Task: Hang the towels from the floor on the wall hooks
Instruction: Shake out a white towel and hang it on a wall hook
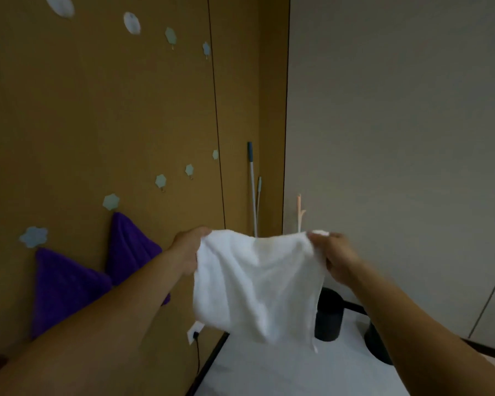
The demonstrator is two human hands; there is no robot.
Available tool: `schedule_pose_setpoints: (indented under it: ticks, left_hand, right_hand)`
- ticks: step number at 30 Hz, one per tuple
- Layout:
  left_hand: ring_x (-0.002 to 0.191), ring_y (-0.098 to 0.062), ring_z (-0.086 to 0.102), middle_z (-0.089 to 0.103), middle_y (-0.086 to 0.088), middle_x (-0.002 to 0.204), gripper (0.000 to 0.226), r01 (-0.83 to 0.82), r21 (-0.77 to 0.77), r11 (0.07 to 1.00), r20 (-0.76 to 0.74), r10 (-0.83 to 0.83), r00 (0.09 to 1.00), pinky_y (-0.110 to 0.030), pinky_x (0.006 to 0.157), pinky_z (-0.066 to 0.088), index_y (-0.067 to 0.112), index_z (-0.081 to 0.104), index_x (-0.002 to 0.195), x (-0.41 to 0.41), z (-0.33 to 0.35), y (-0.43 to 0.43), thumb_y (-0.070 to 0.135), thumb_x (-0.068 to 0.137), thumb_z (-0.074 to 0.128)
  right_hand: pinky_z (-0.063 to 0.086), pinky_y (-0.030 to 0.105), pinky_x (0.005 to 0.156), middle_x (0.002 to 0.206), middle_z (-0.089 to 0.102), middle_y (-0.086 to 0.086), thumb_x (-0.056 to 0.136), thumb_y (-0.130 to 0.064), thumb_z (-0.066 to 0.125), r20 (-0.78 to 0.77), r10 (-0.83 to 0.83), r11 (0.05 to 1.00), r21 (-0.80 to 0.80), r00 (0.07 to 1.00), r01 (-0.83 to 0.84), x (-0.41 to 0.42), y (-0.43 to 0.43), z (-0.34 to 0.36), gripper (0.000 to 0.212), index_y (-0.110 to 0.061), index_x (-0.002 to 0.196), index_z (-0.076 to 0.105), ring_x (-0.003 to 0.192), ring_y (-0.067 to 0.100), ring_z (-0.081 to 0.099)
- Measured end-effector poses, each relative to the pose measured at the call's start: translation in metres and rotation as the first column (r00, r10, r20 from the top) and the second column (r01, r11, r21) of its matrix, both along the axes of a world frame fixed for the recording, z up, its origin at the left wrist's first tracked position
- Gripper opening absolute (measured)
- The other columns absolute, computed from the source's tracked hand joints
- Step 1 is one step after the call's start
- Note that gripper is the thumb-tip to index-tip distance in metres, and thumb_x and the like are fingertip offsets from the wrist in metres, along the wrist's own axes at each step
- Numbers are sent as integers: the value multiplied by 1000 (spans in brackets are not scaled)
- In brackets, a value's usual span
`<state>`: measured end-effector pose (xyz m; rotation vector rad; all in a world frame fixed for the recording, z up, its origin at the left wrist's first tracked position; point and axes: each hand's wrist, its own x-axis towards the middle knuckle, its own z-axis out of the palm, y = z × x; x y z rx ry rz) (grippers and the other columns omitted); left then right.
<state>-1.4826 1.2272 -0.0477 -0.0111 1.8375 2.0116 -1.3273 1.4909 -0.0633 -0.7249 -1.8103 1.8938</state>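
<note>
Left wall: ochre-brown panelling (97, 124) fills the left half of the frame, split by a thin dark vertical seam (216, 124).
Right wall: plain grey-white wall (397, 110), meeting the brown one right of centre.
Floor: pale floor (269, 372) at lower centre, with a black strip (209, 364) along its left edge.
Corner: a blue-tipped pole (252, 181) stands there.
Socket: white socket (195, 330) low on the panelling, with a black cable (198, 357) hanging from it.
Light: dim and even.
</note>
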Motion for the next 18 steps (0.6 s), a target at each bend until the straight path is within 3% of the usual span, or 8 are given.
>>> schedule_pose_setpoints:
  ticks: [3,7,9,12,14,18]
  left_hand:
    - [102,-37,64,66,-21,109,35,-102,-110,989,-11,101,995,-48,93,51,-1,63,113,-10,-2,-19,20,84,67]
    - [72,-28,62,65,-14,83,15,-187,-57,981,-63,184,981,-33,60,50,-1,65,93,-18,-1,-42,12,85,66]
    - [65,-24,59,62,-11,77,7,-250,-32,968,-67,247,967,-31,54,46,3,64,82,-17,0,-48,10,85,65]
    - [64,-23,58,61,-10,75,8,-326,-15,945,-81,324,943,-29,50,44,4,63,84,-18,-2,-54,12,85,65]
    - [70,-25,62,65,-11,82,13,-353,-24,935,-121,348,930,-30,54,46,3,64,93,-20,-5,-59,13,85,65]
    - [95,-31,61,63,-16,110,25,-381,-54,923,-225,360,905,-38,75,51,6,61,109,-23,-7,-70,11,85,64]
  right_hand:
    - [54,39,77,97,69,13,85,-29,69,-121,-170,981,-115,978,156,-2,20,16,20,-9,89,67,83,25,64]
    - [50,38,73,96,61,9,87,-29,69,33,-93,995,23,995,92,1,23,14,28,-7,99,59,84,24,60]
    - [50,39,74,101,60,14,90,-25,67,130,-47,995,92,990,36,0,18,10,31,-2,108,56,85,25,59]
    - [50,36,70,109,60,18,91,-21,65,225,-23,990,141,974,-9,0,13,11,33,2,114,55,89,27,59]
    - [46,31,64,111,60,17,91,-21,64,257,-55,974,228,965,-6,-1,12,15,34,1,116,56,83,24,56]
    - [46,35,79,117,53,10,89,-15,67,56,-64,980,194,996,52,-10,9,18,46,-14,132,49,95,25,55]
